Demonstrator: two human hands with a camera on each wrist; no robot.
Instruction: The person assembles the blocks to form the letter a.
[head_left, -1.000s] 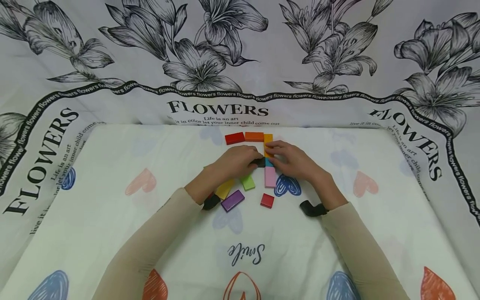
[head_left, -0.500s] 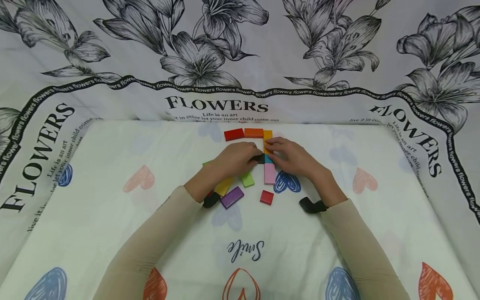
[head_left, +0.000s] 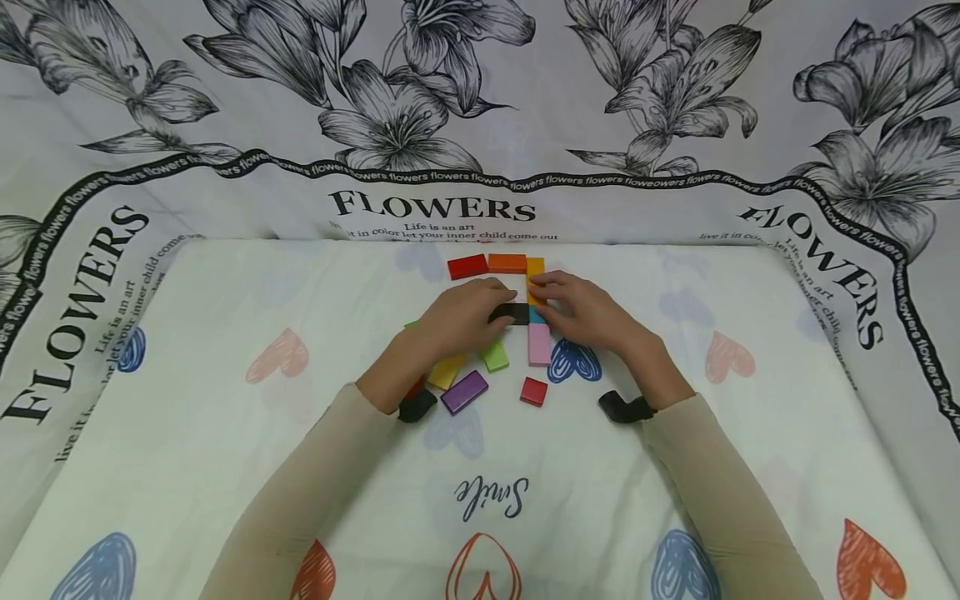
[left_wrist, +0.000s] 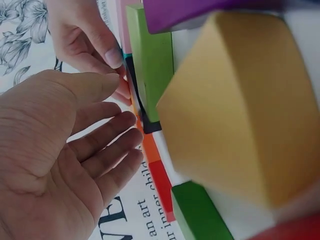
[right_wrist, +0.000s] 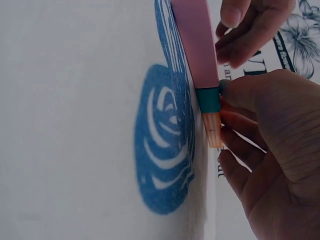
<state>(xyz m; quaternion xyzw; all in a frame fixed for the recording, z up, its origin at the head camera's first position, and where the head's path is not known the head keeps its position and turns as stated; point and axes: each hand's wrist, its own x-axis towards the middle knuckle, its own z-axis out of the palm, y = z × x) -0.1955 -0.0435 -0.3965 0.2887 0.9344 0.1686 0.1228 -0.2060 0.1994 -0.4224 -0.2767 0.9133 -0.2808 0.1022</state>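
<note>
A line of toy blocks lies on the cloth in the head view: red block [head_left: 468,267], orange block [head_left: 507,263], yellow-orange block [head_left: 535,267], blue block [head_left: 536,315] and pink block [head_left: 538,345]. From the blue one a black block [head_left: 514,313] extends left. My left hand [head_left: 465,317] hovers at the black block's left end, its fingers loosely bent around nothing in the left wrist view. With relaxed fingertips my right hand [head_left: 588,312] touches the yellow-orange block and the blue one, which looks teal beside the thumb in the right wrist view.
Nearer me lie a light green block [head_left: 495,357], a purple block [head_left: 464,392], a yellow block [head_left: 447,372] and a small red block [head_left: 533,392]. A dark green block [left_wrist: 199,212] shows in the left wrist view. Printed cloth [head_left: 675,467] covers the table.
My left hand has let go of the black block and drawn back to the left, uncovering more of it. My right hand stays at the blocks. The camera view has shifted slightly.
</note>
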